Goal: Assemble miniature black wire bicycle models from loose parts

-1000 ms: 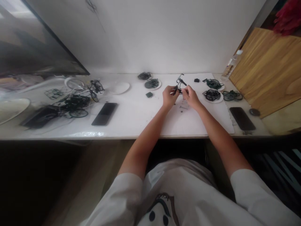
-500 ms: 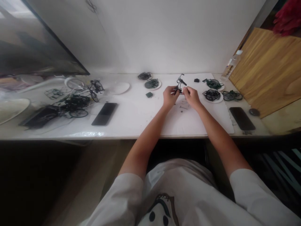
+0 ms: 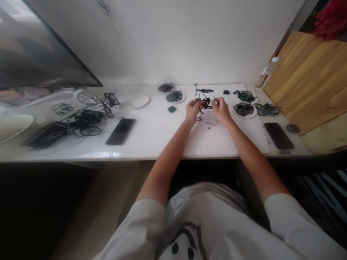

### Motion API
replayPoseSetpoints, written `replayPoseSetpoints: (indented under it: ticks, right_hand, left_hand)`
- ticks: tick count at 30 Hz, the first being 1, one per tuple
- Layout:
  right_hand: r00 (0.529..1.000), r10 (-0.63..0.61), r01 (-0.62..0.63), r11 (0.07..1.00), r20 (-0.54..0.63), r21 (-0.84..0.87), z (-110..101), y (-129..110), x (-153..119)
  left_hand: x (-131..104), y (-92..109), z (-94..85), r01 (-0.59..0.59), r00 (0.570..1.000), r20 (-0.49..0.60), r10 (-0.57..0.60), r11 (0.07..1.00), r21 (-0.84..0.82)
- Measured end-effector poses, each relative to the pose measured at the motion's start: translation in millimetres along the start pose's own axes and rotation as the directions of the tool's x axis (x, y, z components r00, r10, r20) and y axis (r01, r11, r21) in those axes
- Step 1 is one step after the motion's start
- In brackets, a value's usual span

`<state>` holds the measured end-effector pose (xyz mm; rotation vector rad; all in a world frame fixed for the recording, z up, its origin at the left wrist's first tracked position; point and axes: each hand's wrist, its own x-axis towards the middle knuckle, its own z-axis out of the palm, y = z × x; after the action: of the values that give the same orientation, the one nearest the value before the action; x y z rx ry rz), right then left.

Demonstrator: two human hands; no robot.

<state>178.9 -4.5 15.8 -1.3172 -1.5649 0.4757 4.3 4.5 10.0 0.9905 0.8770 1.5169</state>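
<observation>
A small black model bicycle [image 3: 206, 102] is held above the white board, its handlebar and a wheel-like ring at the far end. My left hand [image 3: 192, 110] is closed around its left side. On the other side, my right hand [image 3: 221, 108] has its fingertips pinched together beside the dark middle part. A thin sliver shows at those fingertips, too small to make out. Beneath the hands lie several tiny loose parts [image 3: 211, 122]. A dark green block [image 3: 171, 108] rests left of my left hand.
Plates of dark bicycle parts stand at the back [image 3: 175, 96] and right [image 3: 245, 109]. More model bicycles [image 3: 89, 117] crowd the left. Phones lie at left [image 3: 120, 131] and right [image 3: 279, 135]. A bottle [image 3: 267, 74] stands by the wooden panel [image 3: 309, 79].
The model bicycle has been turned, so its handlebar now points to the far left and its ring-shaped part shows. My left hand has shifted slightly left; the right hand has barely moved.
</observation>
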Motion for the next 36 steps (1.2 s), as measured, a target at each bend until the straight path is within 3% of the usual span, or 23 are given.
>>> replayPoseSetpoints:
  ticks: [9, 25, 36]
  right_hand:
    - [0.998, -0.019, 0.017, 0.998, 0.052, 0.056, 1.4, -10.7, -4.5]
    - [1.0, 0.007, -0.009, 0.994, 0.016, 0.111, 4.9, -6.8, -1.7]
    - [1.0, 0.023, -0.023, 0.986, 0.004, 0.166, 8.0, -3.6, 2.2]
  left_hand:
    - [-5.4, 4.0, 1.4, 0.036, 0.994, 0.101, -0.03, 0.998, -0.056]
    - [3.4, 9.8, -5.5, 0.014, 0.988, 0.156, -0.007, 0.999, -0.043]
    - [-2.3, 12.1, -5.2, 0.089, 0.983, 0.164, -0.08, 0.995, -0.05]
